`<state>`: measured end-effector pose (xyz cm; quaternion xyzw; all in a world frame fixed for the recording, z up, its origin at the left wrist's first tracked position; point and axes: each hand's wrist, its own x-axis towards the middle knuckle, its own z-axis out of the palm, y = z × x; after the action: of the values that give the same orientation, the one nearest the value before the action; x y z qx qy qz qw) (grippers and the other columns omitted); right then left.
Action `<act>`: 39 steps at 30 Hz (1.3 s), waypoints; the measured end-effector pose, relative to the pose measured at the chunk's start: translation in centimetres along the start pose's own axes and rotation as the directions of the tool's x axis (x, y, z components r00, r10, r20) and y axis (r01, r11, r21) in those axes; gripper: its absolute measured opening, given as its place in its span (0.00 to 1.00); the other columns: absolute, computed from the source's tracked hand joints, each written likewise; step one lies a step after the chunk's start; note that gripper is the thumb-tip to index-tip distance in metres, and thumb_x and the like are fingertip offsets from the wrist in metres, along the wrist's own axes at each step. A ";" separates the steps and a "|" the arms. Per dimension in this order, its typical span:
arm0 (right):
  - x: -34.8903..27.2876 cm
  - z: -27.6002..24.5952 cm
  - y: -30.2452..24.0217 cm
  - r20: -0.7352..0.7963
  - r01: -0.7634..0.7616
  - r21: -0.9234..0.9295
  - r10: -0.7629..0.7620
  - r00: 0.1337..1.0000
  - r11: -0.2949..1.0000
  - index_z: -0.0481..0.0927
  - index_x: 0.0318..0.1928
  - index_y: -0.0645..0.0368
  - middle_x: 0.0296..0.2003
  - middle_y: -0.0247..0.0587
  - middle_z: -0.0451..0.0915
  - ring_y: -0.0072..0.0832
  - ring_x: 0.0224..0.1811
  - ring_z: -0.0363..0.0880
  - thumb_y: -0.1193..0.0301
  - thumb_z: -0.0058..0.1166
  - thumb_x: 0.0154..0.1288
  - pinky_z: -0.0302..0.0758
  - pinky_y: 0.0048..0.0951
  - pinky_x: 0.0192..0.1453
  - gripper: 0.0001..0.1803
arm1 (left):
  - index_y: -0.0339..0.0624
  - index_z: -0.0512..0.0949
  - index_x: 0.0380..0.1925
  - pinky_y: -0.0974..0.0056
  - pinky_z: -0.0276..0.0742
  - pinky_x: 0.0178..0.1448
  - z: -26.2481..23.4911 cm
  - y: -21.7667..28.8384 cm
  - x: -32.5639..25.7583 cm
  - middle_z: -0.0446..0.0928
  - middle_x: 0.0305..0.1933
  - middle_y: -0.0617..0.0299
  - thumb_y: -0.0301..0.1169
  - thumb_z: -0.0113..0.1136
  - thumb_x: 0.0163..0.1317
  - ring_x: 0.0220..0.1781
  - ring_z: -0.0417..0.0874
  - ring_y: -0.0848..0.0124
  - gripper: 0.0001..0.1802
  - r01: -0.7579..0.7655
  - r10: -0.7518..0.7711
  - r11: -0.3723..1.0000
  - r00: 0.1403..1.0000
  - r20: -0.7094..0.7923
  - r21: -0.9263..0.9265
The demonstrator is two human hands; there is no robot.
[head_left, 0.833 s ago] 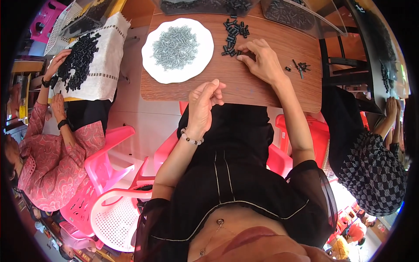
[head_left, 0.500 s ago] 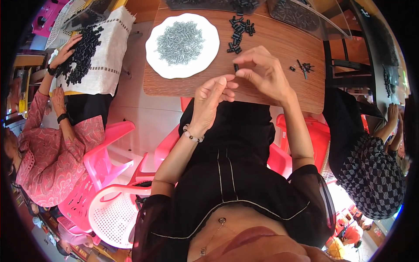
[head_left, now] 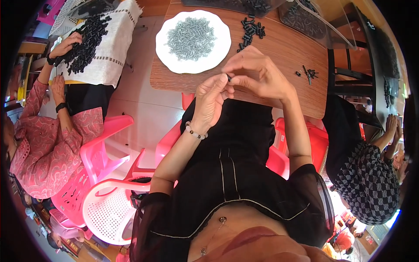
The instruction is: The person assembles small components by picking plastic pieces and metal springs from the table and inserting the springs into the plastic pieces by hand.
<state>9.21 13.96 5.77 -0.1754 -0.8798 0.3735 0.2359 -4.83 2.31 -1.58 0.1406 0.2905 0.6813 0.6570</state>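
My left hand (head_left: 213, 98) and my right hand (head_left: 257, 74) meet above the near edge of the wooden table (head_left: 279, 48). Both pinch a small black part (head_left: 228, 78) between their fingertips. Beyond them stands a white plate (head_left: 174, 61) heaped with small grey springs (head_left: 191, 38). A loose pile of black parts (head_left: 252, 29) lies to the plate's right. A few more black pieces (head_left: 308, 73) lie near the table's right side.
A person in pink (head_left: 43, 131) at the left sorts black parts (head_left: 85, 43) on a white cloth. Another person in a checked top (head_left: 366, 174) sits at the right. Pink and white plastic chairs (head_left: 100, 174) stand beside me. Clear trays (head_left: 314, 19) line the table's far edge.
My right hand came back from the pile of black parts toward me. My left hand rose off the table edge to meet it, and both now pinch a small black part.
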 end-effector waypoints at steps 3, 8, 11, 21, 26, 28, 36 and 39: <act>1.6 0.2 1.5 -0.119 -0.178 0.197 0.203 0.972 0.964 0.84 0.42 0.58 0.31 0.38 0.81 0.27 0.30 0.77 0.69 0.60 0.61 0.73 0.26 0.36 0.10 | 0.34 0.79 0.40 0.69 0.75 0.38 0.1 0.3 -0.1 0.80 0.37 0.62 0.33 0.57 0.67 0.33 0.78 0.77 0.12 0.000 0.000 1.000 1.000 -0.025 0.008; 6.5 1.6 5.4 -0.209 -0.157 -0.245 0.106 0.972 0.957 0.82 0.43 0.59 0.33 0.42 0.83 0.33 0.32 0.80 0.68 0.59 0.61 0.75 0.31 0.38 0.12 | 0.37 0.76 0.35 0.68 0.73 0.38 -0.2 -0.1 -0.2 0.77 0.34 0.61 0.33 0.53 0.67 0.31 0.76 0.75 0.10 -0.029 0.030 0.999 0.999 0.016 -0.027; 9.1 2.5 6.3 -0.217 -0.104 -0.379 0.021 0.976 0.919 0.81 0.46 0.58 0.37 0.44 0.83 0.40 0.39 0.80 0.66 0.59 0.60 0.76 0.37 0.45 0.15 | 0.37 0.74 0.34 0.67 0.71 0.38 0.3 0.1 -0.5 0.75 0.33 0.61 0.35 0.52 0.66 0.31 0.75 0.73 0.11 -0.023 0.023 1.000 1.000 0.005 0.006; 10.5 3.5 6.8 -0.198 -0.181 -0.460 0.098 0.975 0.869 0.83 0.36 0.56 0.32 0.43 0.82 0.40 0.37 0.81 0.71 0.58 0.58 0.76 0.38 0.43 0.06 | 0.37 0.77 0.38 0.71 0.70 0.37 0.4 0.3 -0.4 0.78 0.33 0.63 0.34 0.53 0.68 0.31 0.75 0.78 0.11 -0.069 0.070 0.997 0.997 -0.012 0.031; 9.7 3.0 5.8 -0.211 -0.202 -0.278 0.145 0.967 0.939 0.83 0.38 0.58 0.32 0.42 0.83 0.32 0.33 0.80 0.69 0.60 0.59 0.75 0.31 0.40 0.08 | 0.36 0.78 0.41 0.71 0.70 0.36 0.4 0.2 -0.4 0.78 0.34 0.62 0.34 0.53 0.68 0.31 0.75 0.78 0.12 -0.068 0.069 0.997 0.998 -0.006 0.033; 9.3 2.8 5.6 -0.217 -0.230 -0.194 0.187 0.958 0.954 0.84 0.38 0.59 0.32 0.40 0.83 0.27 0.32 0.80 0.68 0.61 0.60 0.75 0.28 0.39 0.09 | 0.35 0.78 0.42 0.71 0.70 0.36 0.4 0.1 -0.4 0.79 0.35 0.62 0.34 0.54 0.68 0.30 0.75 0.78 0.12 -0.065 0.065 0.997 0.998 0.001 0.036; 7.3 1.9 4.7 -0.125 -0.289 0.473 0.388 0.913 0.832 0.83 0.42 0.60 0.32 0.33 0.84 0.14 0.30 0.72 0.63 0.59 0.64 0.69 0.19 0.37 0.13 | 0.34 0.77 0.47 0.72 0.71 0.35 0.5 0.8 -0.1 0.80 0.38 0.59 0.34 0.55 0.68 0.30 0.75 0.77 0.15 -0.067 0.065 0.996 0.997 -0.039 -0.063; 6.8 2.0 4.3 -0.118 -0.257 0.548 0.378 0.918 0.796 0.83 0.40 0.58 0.32 0.32 0.84 0.13 0.29 0.70 0.63 0.58 0.64 0.66 0.17 0.36 0.12 | 0.34 0.77 0.44 0.72 0.71 0.34 0.7 1.1 -0.2 0.80 0.37 0.60 0.33 0.55 0.68 0.30 0.74 0.78 0.13 -0.103 0.099 0.992 0.994 -0.047 -0.080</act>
<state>3.02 18.96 3.33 -0.2912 -0.6707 0.6105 0.3045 -5.29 2.33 -0.37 0.1133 0.2690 0.7279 0.6204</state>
